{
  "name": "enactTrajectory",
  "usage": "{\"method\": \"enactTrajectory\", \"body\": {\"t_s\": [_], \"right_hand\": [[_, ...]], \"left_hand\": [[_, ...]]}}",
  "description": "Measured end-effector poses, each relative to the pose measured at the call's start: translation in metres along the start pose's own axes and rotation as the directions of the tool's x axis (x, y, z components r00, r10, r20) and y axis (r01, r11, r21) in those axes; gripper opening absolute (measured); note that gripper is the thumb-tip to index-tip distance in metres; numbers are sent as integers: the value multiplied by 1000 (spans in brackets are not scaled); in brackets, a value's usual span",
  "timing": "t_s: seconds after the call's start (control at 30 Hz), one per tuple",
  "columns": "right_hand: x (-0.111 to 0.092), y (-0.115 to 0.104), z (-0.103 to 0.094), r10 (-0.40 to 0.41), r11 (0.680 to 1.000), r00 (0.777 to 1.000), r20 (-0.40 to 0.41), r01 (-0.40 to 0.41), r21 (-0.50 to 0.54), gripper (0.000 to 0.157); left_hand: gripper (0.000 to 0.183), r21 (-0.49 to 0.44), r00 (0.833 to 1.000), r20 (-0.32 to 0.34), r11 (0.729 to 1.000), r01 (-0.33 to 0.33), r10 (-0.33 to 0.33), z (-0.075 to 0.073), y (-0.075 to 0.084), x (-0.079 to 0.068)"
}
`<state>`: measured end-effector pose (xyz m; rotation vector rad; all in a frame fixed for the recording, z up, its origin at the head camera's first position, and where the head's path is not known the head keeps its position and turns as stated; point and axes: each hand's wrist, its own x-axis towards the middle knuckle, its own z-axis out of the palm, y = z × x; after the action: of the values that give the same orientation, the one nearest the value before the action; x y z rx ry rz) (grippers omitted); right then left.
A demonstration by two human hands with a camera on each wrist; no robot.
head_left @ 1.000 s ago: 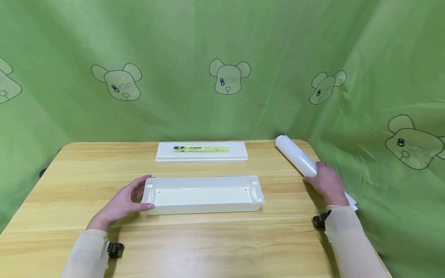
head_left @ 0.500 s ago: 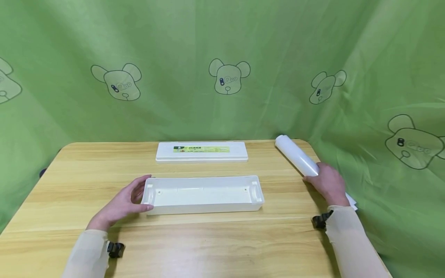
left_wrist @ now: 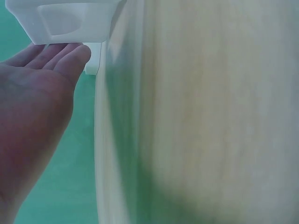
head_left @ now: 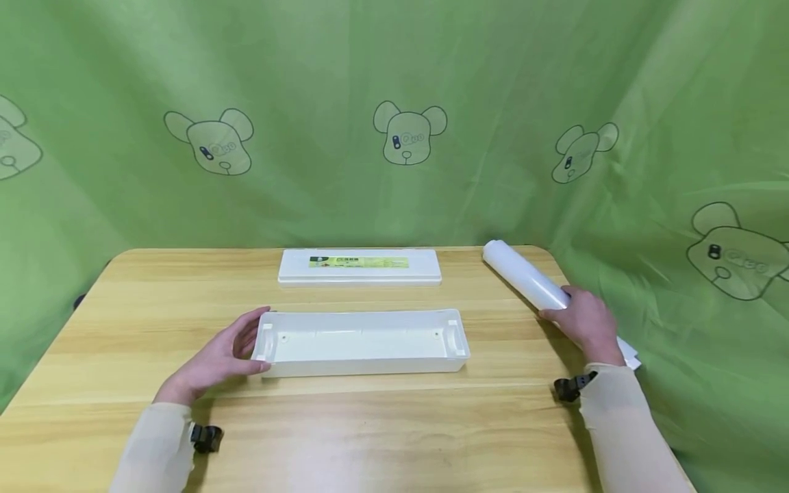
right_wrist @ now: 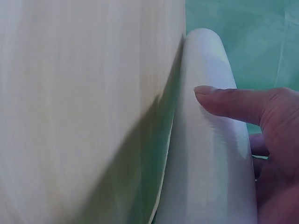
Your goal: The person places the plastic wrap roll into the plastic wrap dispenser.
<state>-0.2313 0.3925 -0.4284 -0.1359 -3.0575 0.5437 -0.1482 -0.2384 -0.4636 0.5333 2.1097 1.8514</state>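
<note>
An open white plastic cling film box [head_left: 364, 368] sits lengthwise in the middle of the wooden table, with nothing inside it. My left hand [head_left: 212, 359] holds its left end, thumb at the front corner and fingers behind; in the left wrist view the fingers reach the box's end wall [left_wrist: 70, 21]. At the table's right edge, my right hand [head_left: 585, 325] grips a roll of clear cling film [head_left: 527, 277] from above. The right wrist view shows the thumb lying across the roll [right_wrist: 201, 154], while the other fingers are mostly hidden behind it.
A long white lid [head_left: 360, 276] with a green and yellow label lies behind the box, near the table's back edge. Green curtain [head_left: 407, 198] with bear-head drawings hangs along the back and right sides. The wooden table [head_left: 345, 438] runs toward the person in front.
The roll's far end has swung slightly left with the right hand still on it. The head view has shifted a little. The left hand and the box stay in place.
</note>
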Motion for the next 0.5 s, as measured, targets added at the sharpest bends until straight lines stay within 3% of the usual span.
{"method": "enactTrajectory", "body": {"t_s": [0.5], "right_hand": [[-6,-20,-10,-59,998,997,-58,60,10,73]], "left_hand": [[99,-15,1000,-2,1000,22,-22,-1,0,-1]]}}
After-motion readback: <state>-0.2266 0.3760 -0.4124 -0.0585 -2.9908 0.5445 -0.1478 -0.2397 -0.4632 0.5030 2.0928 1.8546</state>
